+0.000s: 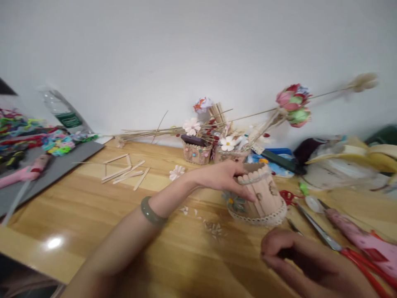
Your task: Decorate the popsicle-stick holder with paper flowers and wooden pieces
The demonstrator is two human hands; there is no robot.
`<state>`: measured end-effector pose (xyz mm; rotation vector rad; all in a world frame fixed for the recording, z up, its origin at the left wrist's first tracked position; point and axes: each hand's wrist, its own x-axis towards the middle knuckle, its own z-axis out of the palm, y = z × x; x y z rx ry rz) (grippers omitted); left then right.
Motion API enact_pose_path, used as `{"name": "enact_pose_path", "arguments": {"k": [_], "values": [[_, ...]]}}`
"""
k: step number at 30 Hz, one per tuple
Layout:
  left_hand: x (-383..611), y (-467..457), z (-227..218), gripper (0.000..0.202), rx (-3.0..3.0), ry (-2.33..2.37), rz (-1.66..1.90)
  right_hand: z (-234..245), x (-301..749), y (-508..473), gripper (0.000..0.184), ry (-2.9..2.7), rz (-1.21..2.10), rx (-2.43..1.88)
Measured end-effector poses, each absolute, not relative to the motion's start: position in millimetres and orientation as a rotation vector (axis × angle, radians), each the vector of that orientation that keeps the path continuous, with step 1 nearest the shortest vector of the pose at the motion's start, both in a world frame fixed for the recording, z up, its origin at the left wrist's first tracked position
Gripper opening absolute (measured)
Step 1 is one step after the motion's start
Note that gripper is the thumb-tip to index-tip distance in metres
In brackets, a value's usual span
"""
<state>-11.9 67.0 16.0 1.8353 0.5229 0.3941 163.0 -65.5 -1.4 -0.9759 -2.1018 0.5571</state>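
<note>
My left hand [225, 177], with a green bangle on the wrist, grips the rim of a small pot made of wooden craft sticks [263, 196]. The pot has lace trim at its base and a flower on its side, and it stands on the wooden table [93, 207]. My right hand [297, 258] is low at the right, fingers curled together in a pinch; what it holds, if anything, is too small to make out. Red-handled scissors [335, 244] lie just right of it.
Loose craft sticks [125, 171] lie at mid-left. Two decorated pots with paper flowers and dried stems [214, 145] stand by the wall. A pink glue gun [362, 236] lies at right, with clutter behind it. A grey mat [56, 165] with colourful cords and a bottle [63, 111] lies at left.
</note>
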Motion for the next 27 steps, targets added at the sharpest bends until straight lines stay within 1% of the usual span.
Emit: {"name": "enact_pose_path", "arguments": {"k": [2, 5, 13, 17, 20, 23, 27], "values": [[-12, 67, 16, 0.019, 1.796, 0.516, 0.359, 12, 178, -59, 0.009, -2.016, 0.452, -1.035], [-12, 68, 15, 0.018, 1.737, 0.558, 0.348, 20, 190, -49, 0.011, -1.938, 0.311, -1.1], [-14, 71, 13, 0.019, 1.665, 0.617, 0.346, 15, 191, -30, 0.017, -1.96, 0.184, -1.074], [-15, 73, 12, 0.022, 1.65, 0.647, 0.309, 14, 195, -27, 0.01, -1.928, 0.06, -1.086], [-15, 74, 12, 0.024, 1.661, 0.645, 0.333, 13, 196, -26, 0.005, -1.916, 0.094, -1.116], [-16, 74, 12, 0.025, 1.672, 0.636, 0.345, 11, 195, -25, 0.009, -1.921, 0.173, -1.102], [-16, 75, 12, 0.022, 1.683, 0.63, 0.344, 6, 194, -23, 0.012, -1.943, 0.181, -1.06]]}}
